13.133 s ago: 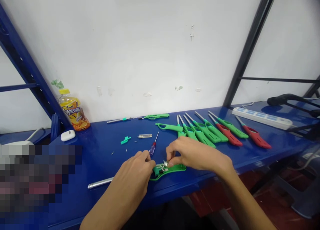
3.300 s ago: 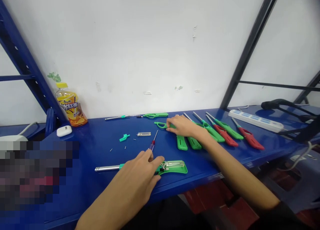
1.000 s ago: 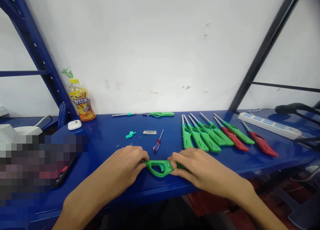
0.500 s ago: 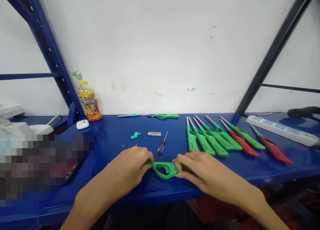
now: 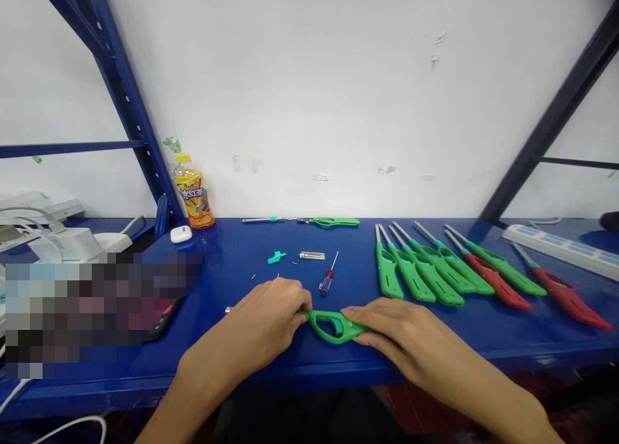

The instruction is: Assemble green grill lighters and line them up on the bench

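Note:
My left hand point(image 5: 275, 312) pinches the front end of a green gas lighter point(image 5: 356, 330), just ahead of its trigger ring. My right hand point(image 5: 401, 331) is closed around the lighter's handle, thumb and fingers on either side. The lighter lies crosswise near the table's front edge, its handle mostly hidden by my right hand. A metal end point(image 5: 229, 310) peeks out left of my left hand; I cannot tell whether it belongs to this lighter. Beyond my hands lie a small screwdriver point(image 5: 327, 281), a teal plastic piece point(image 5: 276, 258) and a clear fuel tank point(image 5: 312, 256).
Several green lighters point(image 5: 391, 279) and red ones point(image 5: 573, 296) lie fanned out at the right, before a white power strip point(image 5: 565, 250). By the wall is a disassembled green lighter point(image 5: 338, 222). A drink bottle point(image 5: 196, 196), white earphone case point(image 5: 181, 234) and phone point(image 5: 162, 321) are at left.
The view has turned a little to the left, so everything sits further right. My right fingers lie flatter along the handle, baring more of the green body. My left hand keeps its pinch.

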`<action>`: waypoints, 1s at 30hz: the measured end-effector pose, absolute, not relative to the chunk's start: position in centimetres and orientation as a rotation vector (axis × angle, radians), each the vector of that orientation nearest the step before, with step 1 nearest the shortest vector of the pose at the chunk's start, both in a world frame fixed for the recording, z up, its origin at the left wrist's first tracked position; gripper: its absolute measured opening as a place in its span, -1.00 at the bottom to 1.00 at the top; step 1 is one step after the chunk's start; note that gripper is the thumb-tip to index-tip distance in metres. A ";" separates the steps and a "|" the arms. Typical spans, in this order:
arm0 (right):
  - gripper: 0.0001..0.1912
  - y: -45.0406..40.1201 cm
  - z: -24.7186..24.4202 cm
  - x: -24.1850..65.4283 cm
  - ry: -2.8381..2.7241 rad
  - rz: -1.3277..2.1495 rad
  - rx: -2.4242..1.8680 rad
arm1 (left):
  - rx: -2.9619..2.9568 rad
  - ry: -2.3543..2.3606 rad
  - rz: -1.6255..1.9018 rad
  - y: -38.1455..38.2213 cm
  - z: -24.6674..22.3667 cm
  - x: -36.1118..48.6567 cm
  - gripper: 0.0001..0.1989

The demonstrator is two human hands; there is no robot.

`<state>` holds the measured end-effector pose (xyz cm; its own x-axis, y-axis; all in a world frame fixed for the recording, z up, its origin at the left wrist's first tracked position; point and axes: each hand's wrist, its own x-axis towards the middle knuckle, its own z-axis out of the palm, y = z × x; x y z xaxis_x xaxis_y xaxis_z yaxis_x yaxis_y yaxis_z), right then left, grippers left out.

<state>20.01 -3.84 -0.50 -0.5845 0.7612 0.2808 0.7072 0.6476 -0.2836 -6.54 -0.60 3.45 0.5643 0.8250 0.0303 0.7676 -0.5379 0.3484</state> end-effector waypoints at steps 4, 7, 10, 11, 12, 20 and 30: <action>-0.64 -4.1 -0.7 19.8 -2.413 0.213 -1.131 | 2.529 1.301 0.281 -0.5 3.4 -6.4 -0.78; -0.65 -4.3 -0.4 19.7 -2.398 0.229 -1.120 | 2.536 1.304 0.268 -0.5 3.5 -6.1 -0.77; -0.65 -4.4 0.0 19.4 -2.431 0.226 -1.128 | 2.522 1.341 0.261 -0.4 3.5 -6.1 -0.76; -0.65 -4.5 0.2 19.3 -2.441 0.218 -1.137 | 2.509 1.354 0.264 -0.3 3.5 -6.2 -0.77; -0.65 -4.7 0.2 19.2 -2.449 0.204 -1.152 | 2.488 1.360 0.270 -0.2 3.4 -6.3 -0.78; -0.59 -5.6 -1.1 19.5 -2.340 0.192 -1.220 | 2.459 1.362 0.237 -0.2 3.5 -5.8 -0.84; -0.67 -4.9 -3.1 20.1 -2.150 0.262 -1.132 | 2.582 1.263 0.117 -1.2 3.2 -5.3 -0.65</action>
